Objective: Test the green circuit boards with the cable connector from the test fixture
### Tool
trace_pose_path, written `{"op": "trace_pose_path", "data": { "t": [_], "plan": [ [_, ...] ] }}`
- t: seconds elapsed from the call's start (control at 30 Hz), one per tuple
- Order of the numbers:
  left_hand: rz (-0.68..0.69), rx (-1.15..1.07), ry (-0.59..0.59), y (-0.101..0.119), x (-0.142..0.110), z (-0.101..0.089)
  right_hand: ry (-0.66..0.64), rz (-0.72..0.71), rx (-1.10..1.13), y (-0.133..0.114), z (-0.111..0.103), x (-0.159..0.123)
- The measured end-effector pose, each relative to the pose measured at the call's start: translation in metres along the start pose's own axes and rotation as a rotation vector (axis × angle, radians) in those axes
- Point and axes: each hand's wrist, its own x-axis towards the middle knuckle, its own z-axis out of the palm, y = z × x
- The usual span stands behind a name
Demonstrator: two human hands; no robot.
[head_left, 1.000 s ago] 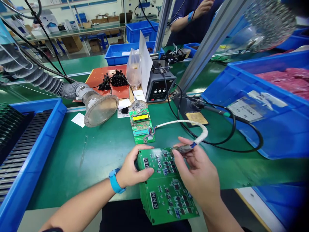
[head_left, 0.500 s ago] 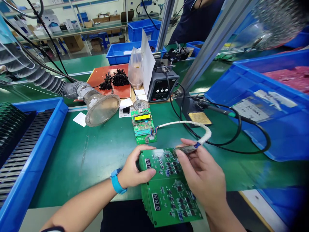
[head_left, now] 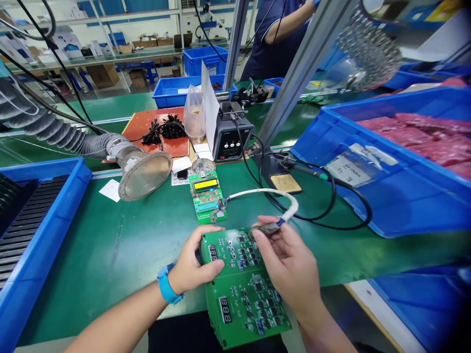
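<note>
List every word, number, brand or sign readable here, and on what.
"888": segment shapes, lower digit display on the top circuit board.
Upper digit display: 8s too, lower end unclear.
Too small or blurred: all other print, including the soldering station, small green board and handwritten label.
Yellow screen: nothing readable.

1 bright blue wristband [head_left: 167,288], worn left, dark clothing [head_left: 176,336] below

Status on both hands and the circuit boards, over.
Left hand gripping circuit boards, stacked, by left edge. Right hand holding dark cable end over far edge, contact unclear. Right hand hides part of boards; white cable arcs beyond.
</note>
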Motion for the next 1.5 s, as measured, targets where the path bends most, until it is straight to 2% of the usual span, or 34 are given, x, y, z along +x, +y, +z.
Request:
{"op": "trace_pose_path", "data": {
  "t": [0.63,1.5],
  "plan": [
    [-0.035,-0.052,0.001,0.0008,-0.0042,0.0005,0.007,0.026,0.019,0.0075,0.0013,-0.0034],
    [-0.001,-0.017,0.013,0.0017,-0.0031,0.0024,0.013,0.049,-0.010,0.0002,-0.0009,-0.0035]
  ]
}}
